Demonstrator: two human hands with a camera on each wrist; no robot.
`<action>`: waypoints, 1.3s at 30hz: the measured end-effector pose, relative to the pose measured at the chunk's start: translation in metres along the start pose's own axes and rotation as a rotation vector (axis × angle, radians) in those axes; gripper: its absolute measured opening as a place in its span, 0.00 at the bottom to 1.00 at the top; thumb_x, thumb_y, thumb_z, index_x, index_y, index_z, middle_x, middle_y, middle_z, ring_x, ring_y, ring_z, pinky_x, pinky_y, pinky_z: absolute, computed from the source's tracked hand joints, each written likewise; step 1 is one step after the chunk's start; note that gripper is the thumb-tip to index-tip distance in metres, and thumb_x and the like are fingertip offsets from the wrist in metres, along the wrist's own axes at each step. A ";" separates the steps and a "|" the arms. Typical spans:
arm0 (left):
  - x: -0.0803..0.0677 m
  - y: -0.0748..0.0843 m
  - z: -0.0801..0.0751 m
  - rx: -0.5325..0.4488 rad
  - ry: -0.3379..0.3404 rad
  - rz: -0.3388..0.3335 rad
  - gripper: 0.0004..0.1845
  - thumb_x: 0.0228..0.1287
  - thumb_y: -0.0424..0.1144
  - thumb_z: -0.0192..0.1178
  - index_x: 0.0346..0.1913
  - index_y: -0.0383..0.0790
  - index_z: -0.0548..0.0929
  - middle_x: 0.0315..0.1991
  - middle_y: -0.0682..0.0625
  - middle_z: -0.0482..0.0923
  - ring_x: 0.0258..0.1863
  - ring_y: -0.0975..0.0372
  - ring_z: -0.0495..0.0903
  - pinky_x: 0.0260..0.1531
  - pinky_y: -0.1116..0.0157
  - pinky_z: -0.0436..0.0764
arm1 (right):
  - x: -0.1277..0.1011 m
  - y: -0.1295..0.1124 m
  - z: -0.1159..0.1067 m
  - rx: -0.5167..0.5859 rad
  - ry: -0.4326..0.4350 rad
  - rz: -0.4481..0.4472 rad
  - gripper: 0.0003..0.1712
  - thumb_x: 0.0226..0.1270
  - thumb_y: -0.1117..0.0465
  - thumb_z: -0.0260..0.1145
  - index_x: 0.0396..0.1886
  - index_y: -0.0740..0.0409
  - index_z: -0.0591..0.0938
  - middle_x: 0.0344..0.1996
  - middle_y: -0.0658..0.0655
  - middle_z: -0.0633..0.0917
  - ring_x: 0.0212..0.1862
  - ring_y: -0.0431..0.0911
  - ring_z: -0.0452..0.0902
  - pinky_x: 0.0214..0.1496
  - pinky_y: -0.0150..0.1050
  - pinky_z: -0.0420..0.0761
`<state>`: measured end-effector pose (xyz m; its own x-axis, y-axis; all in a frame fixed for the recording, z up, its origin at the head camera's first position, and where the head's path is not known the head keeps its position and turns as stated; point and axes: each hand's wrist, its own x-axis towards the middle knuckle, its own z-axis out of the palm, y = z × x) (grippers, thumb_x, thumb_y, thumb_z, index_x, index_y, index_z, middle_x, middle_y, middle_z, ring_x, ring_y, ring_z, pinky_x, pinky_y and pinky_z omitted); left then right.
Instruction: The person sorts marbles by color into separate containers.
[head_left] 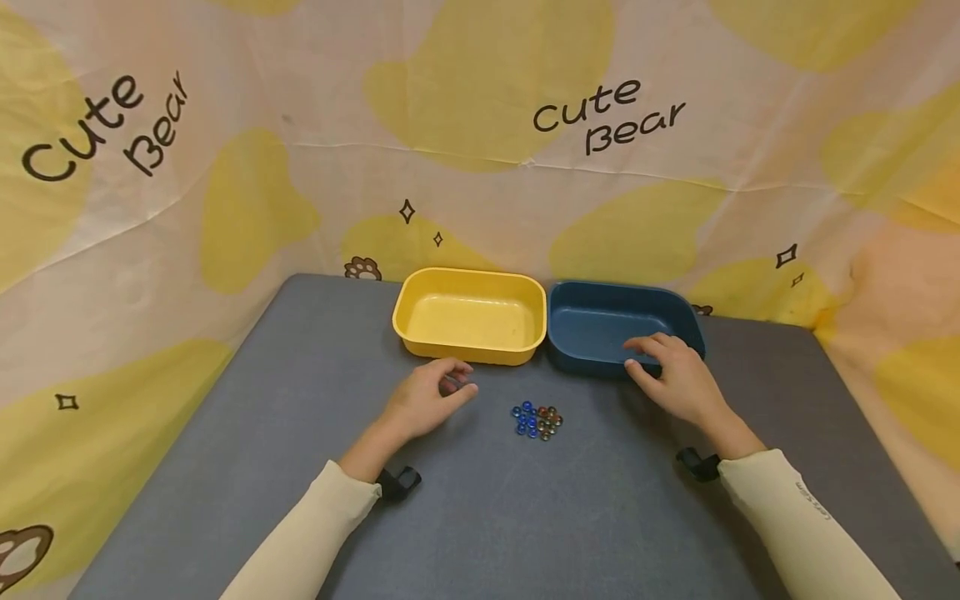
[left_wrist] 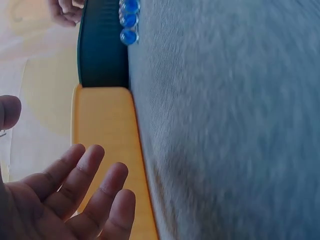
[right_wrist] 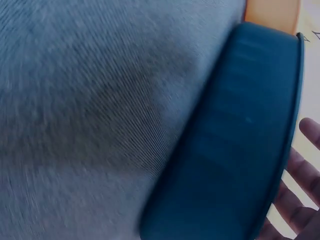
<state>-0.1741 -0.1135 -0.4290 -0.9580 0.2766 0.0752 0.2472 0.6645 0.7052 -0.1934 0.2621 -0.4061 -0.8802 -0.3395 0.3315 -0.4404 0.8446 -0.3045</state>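
A small heap of glass marbles point(head_left: 537, 420), mostly blue with some brownish ones, lies on the grey table point(head_left: 525, 525) between my hands. Behind it stand a yellow tray point(head_left: 420, 287) and a dark blue tray point(head_left: 600, 321), side by side and touching, both with nothing in them. My left hand point(head_left: 433, 395) hovers just in front of the yellow tray point(left_wrist: 107, 140); its fingers point(left_wrist: 95, 195) are relaxed and spread, and nothing shows in the palm. My right hand point(head_left: 667, 367) lies on the near rim of the blue tray point(right_wrist: 235, 150), fingers point(right_wrist: 302, 175) stretched over the edge.
A cloth backdrop with yellow patches and "Cute Bear" lettering point(head_left: 607, 117) rises right behind the trays and along both sides. The table reaches the frame's lower edge. From the left wrist, some blue marbles point(left_wrist: 129, 20) show beside the blue tray point(left_wrist: 102, 50).
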 end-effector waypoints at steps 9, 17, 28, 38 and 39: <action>0.005 0.005 0.015 0.011 -0.073 0.028 0.24 0.52 0.63 0.50 0.46 0.53 0.76 0.37 0.63 0.75 0.33 0.71 0.74 0.34 0.68 0.73 | 0.001 0.000 0.015 0.054 0.012 0.015 0.12 0.59 0.49 0.57 0.41 0.44 0.78 0.35 0.46 0.77 0.39 0.44 0.70 0.36 0.43 0.70; 0.011 0.011 0.027 0.009 -0.110 0.065 0.21 0.51 0.60 0.54 0.44 0.52 0.77 0.35 0.61 0.76 0.31 0.72 0.74 0.33 0.70 0.73 | 0.002 0.001 0.022 0.087 0.032 0.019 0.09 0.57 0.51 0.59 0.38 0.43 0.79 0.34 0.45 0.77 0.38 0.42 0.70 0.37 0.43 0.70; 0.020 0.018 0.041 0.046 -0.160 0.117 0.15 0.47 0.53 0.61 0.37 0.52 0.79 0.30 0.60 0.77 0.25 0.72 0.73 0.27 0.74 0.72 | 0.004 0.001 0.025 0.121 0.042 0.035 0.07 0.58 0.52 0.59 0.36 0.42 0.79 0.30 0.42 0.76 0.32 0.42 0.69 0.32 0.39 0.68; 0.026 0.024 0.047 0.092 -0.181 0.120 0.08 0.45 0.47 0.62 0.32 0.53 0.80 0.26 0.62 0.77 0.29 0.69 0.75 0.31 0.72 0.71 | 0.005 0.001 0.024 0.134 0.032 0.050 0.07 0.58 0.51 0.58 0.36 0.42 0.79 0.31 0.42 0.76 0.31 0.42 0.69 0.32 0.38 0.68; 0.026 0.025 0.048 0.095 -0.185 0.121 0.08 0.45 0.46 0.62 0.32 0.53 0.80 0.26 0.62 0.77 0.29 0.69 0.75 0.32 0.72 0.71 | 0.005 0.001 0.024 0.134 0.032 0.049 0.07 0.58 0.51 0.59 0.36 0.42 0.79 0.31 0.42 0.76 0.31 0.42 0.69 0.31 0.38 0.68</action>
<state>-0.1863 -0.0566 -0.4431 -0.8799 0.4747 0.0179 0.3792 0.6791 0.6286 -0.2024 0.2511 -0.4260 -0.8961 -0.2842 0.3411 -0.4187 0.7964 -0.4364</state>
